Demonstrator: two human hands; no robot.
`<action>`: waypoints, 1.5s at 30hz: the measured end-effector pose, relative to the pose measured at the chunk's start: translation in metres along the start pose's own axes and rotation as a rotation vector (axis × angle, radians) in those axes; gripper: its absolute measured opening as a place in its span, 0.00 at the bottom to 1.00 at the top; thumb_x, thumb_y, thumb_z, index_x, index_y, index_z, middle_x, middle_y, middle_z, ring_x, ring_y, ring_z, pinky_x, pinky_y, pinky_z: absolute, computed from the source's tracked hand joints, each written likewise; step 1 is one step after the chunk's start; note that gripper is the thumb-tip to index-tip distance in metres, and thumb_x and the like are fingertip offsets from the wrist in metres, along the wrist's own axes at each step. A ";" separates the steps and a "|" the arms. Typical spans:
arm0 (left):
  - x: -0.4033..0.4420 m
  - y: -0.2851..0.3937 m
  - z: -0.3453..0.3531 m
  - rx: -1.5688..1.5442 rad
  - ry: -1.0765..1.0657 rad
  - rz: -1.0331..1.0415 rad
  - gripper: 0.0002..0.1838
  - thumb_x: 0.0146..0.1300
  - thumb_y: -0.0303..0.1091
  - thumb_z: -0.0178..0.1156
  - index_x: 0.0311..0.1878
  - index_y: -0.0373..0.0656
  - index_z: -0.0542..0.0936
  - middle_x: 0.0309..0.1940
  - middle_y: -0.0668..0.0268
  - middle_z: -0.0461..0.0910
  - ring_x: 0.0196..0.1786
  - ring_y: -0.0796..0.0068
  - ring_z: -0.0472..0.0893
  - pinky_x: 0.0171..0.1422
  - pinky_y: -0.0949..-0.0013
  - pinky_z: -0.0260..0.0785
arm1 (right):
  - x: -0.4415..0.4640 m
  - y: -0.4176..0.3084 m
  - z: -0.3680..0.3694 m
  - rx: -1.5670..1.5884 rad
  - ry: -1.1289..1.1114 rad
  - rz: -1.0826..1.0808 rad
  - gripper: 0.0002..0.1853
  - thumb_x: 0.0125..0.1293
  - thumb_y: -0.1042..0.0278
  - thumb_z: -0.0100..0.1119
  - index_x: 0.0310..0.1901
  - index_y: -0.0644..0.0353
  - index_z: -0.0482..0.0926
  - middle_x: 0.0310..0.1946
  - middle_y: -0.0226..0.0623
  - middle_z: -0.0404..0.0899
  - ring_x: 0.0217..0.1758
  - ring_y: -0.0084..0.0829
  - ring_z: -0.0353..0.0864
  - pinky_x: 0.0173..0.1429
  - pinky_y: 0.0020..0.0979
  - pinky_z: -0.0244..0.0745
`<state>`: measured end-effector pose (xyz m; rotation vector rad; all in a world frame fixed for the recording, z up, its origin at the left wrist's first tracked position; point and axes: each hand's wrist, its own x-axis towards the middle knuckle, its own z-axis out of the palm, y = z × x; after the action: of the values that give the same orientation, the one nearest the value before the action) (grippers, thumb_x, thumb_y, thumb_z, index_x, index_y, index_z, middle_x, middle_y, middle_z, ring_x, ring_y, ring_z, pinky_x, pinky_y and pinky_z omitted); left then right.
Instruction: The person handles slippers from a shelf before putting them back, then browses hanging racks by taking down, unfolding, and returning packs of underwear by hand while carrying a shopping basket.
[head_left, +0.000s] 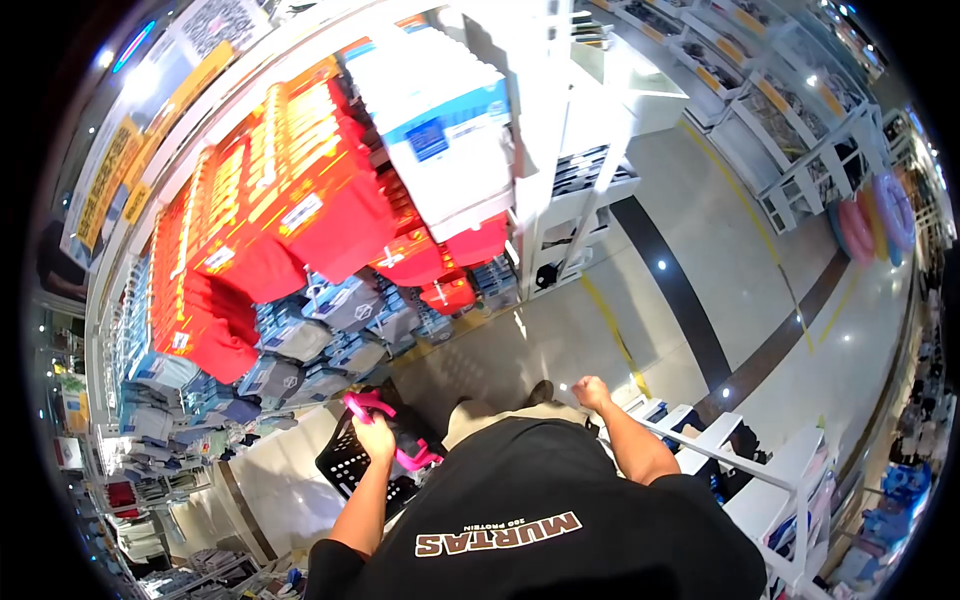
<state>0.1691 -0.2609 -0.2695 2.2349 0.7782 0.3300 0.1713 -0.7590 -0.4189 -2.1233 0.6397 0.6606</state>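
Note:
My left hand [374, 436] is closed around the pink handle [368, 403] of a black shopping basket [346, 458], which hangs at my left side. A dark item with a pink strap [418, 455] shows at the basket. On the other side, my right hand [592, 392] is curled closed in front of my body, above the floor; whether anything is inside it is too small to tell. Red packaged goods [345, 215] hang in rows on the rack ahead to the left, beside white and blue packages [440, 130].
Grey and blue packaged items [345, 305] hang below the red ones. A white shelf unit [790, 500] stands close on my right. Further off are white display bins [760, 110] and colourful swim rings [890, 220]. The tiled floor [660, 300] has yellow lines.

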 end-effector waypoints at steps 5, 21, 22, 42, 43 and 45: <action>-0.008 -0.003 0.045 0.054 -0.016 0.056 0.17 0.62 0.30 0.57 0.53 0.34 0.74 0.41 0.47 0.82 0.46 0.45 0.82 0.57 0.53 0.70 | 0.008 0.080 -0.016 0.318 0.062 0.111 0.10 0.58 0.62 0.66 0.32 0.61 0.86 0.28 0.42 0.87 0.31 0.34 0.86 0.40 0.36 0.79; -0.044 -0.040 0.235 0.360 -0.370 -0.549 0.26 0.57 0.36 0.57 0.58 0.39 0.64 0.47 0.36 0.81 0.53 0.37 0.81 0.57 0.46 0.74 | 0.039 0.087 -0.115 0.330 0.076 0.167 0.08 0.62 0.67 0.66 0.37 0.62 0.85 0.27 0.36 0.84 0.30 0.26 0.83 0.38 0.30 0.79; -0.045 -0.043 0.240 0.350 -0.414 -0.574 0.27 0.56 0.37 0.57 0.58 0.40 0.63 0.47 0.36 0.81 0.54 0.37 0.81 0.59 0.46 0.73 | 0.046 0.071 -0.133 0.343 0.055 0.119 0.07 0.63 0.67 0.65 0.37 0.63 0.85 0.28 0.36 0.84 0.30 0.25 0.82 0.38 0.29 0.78; -0.091 0.051 0.301 0.453 -0.515 -0.587 0.42 0.49 0.40 0.63 0.67 0.41 0.59 0.50 0.38 0.81 0.55 0.37 0.80 0.59 0.45 0.74 | 0.115 -0.430 -0.509 0.447 0.606 -0.972 0.17 0.63 0.68 0.69 0.52 0.65 0.82 0.48 0.37 0.82 0.50 0.27 0.81 0.53 0.27 0.75; -0.095 0.054 0.307 0.451 -0.506 -0.585 0.42 0.49 0.40 0.63 0.68 0.41 0.59 0.50 0.38 0.81 0.55 0.38 0.81 0.59 0.45 0.74 | 0.118 -0.437 -0.513 0.291 0.577 -1.026 0.21 0.60 0.66 0.72 0.53 0.64 0.82 0.52 0.38 0.80 0.53 0.30 0.80 0.54 0.29 0.75; -0.107 0.069 0.314 0.443 -0.498 -0.562 0.42 0.49 0.40 0.64 0.68 0.40 0.59 0.49 0.38 0.81 0.54 0.38 0.81 0.58 0.46 0.75 | 0.111 -0.445 -0.516 0.087 0.494 -1.013 0.23 0.58 0.59 0.72 0.53 0.61 0.82 0.51 0.41 0.81 0.50 0.37 0.81 0.57 0.34 0.72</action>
<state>0.2549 -0.5412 -0.4393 2.2165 1.2232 -0.7016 0.6576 -0.9555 0.0304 -2.1743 -0.2101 -0.4456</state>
